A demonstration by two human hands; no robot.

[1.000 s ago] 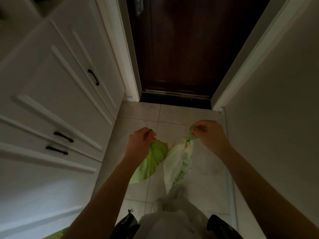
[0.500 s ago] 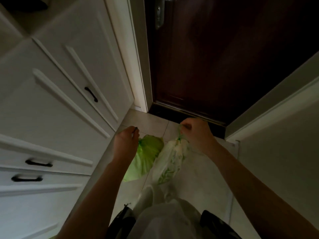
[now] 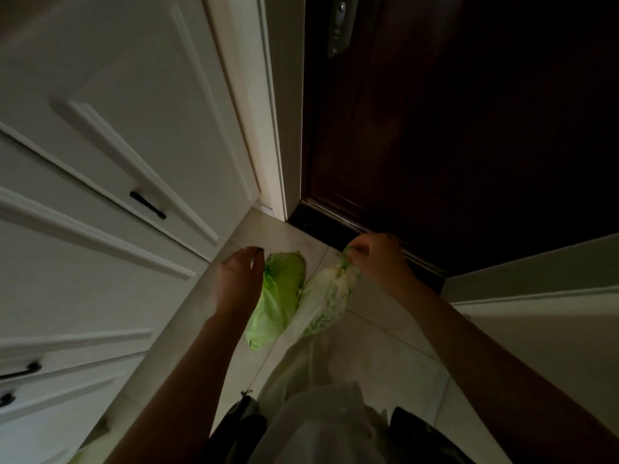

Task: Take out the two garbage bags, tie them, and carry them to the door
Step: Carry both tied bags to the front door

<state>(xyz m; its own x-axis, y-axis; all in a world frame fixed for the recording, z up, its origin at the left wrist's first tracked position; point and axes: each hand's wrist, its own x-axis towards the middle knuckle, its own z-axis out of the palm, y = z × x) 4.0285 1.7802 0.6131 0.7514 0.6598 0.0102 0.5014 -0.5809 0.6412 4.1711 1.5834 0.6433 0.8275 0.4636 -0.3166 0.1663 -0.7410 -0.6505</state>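
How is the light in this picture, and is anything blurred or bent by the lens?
Head view: dim overall, and the dark door loses nearly all detail; the green bag is the brightest thing; the wide lens tilts and fans out the white cabinet lines; both hands look soft, slightly blurred.

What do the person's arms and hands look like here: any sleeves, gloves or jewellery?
Both forearms are bare, with no sleeve in view. The left hand and right hand wear no gloves, and no watch, ring or bracelet shows. The fingernails look dark, perhaps painted; the dim light leaves that unclear.
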